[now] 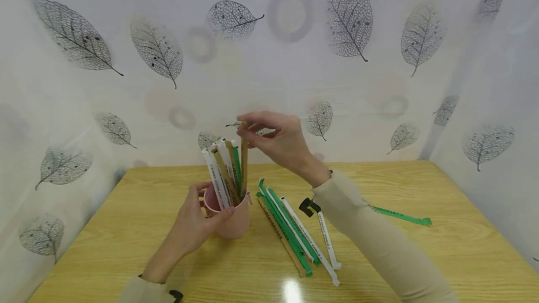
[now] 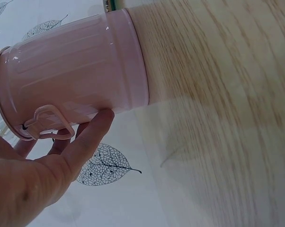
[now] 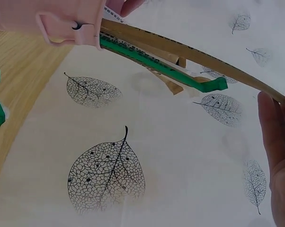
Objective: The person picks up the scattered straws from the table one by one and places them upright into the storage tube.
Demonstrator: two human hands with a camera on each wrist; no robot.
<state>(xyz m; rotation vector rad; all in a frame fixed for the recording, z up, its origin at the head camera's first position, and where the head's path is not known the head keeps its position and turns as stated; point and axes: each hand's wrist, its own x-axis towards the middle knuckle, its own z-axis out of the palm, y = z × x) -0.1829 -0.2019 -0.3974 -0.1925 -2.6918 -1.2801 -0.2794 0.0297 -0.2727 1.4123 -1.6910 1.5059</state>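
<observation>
- Left hand (image 1: 195, 221): grip clamped round pink bucket (image 1: 233, 223) on the surface (image 1: 168, 228), thumb in front, fingers behind; likely to stop tipping.
- Right hand (image 1: 278, 137): grip pinches brown wrapped stick (image 1: 244, 162) near its top, lower end inside bucket; high hold probably clears the rim.
- Other wrapped sticks (image 1: 216, 177) lean in bucket, propped by its wall.
- Loose pile (image 1: 287, 231) lies just beside bucket, seemingly for easy reach.

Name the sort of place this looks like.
Likely an indoor tabletop booth, perhaps set up for recording: leaf-printed sheeting encloses a wood-grain table on three visible sides, and the bright glare suggests artificial lighting.
</observation>
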